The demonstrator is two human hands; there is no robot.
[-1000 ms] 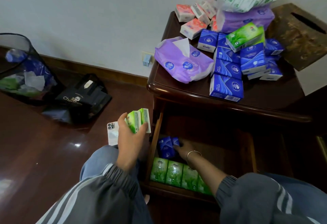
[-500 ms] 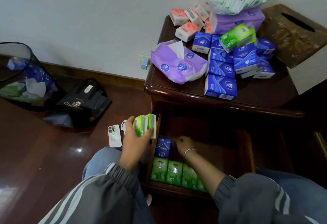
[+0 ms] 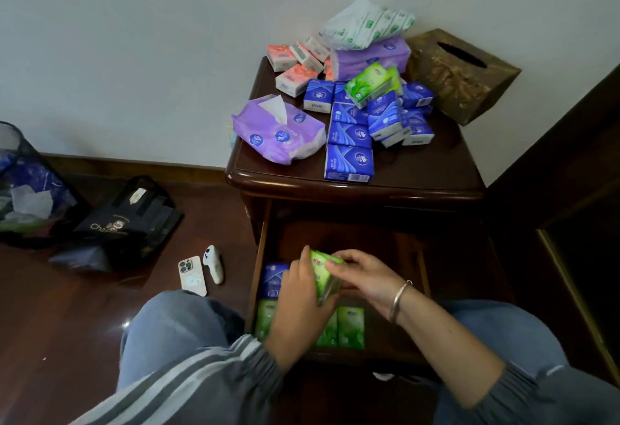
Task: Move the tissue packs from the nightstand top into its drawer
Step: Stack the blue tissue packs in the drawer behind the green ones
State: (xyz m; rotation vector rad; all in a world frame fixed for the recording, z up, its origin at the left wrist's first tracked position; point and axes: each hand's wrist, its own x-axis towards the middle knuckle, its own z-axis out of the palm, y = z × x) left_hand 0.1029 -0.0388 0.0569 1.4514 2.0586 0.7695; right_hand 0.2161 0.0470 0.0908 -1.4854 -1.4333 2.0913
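A green tissue pack [image 3: 324, 278] is held just above the open drawer [image 3: 389, 250], between both hands. The left hand [image 3: 297, 297] grips its left side with curled fingers; the right hand [image 3: 365, 278], a bracelet [image 3: 399, 300] on its wrist, pinches the pack's upper right edge. Beneath them in the drawer, a row of green packs [image 3: 350, 325] lines the front and a blue pack [image 3: 272, 278] sits at the left. On the nightstand's tabletop [image 3: 422, 173] lie a heap of blue packs [image 3: 349, 161], a purple soft pack [image 3: 278, 134], pink packs [image 3: 295, 79] and a brown tissue box [image 3: 459, 72]. A phone [image 3: 192, 277] lies on the floor beside the drawer.
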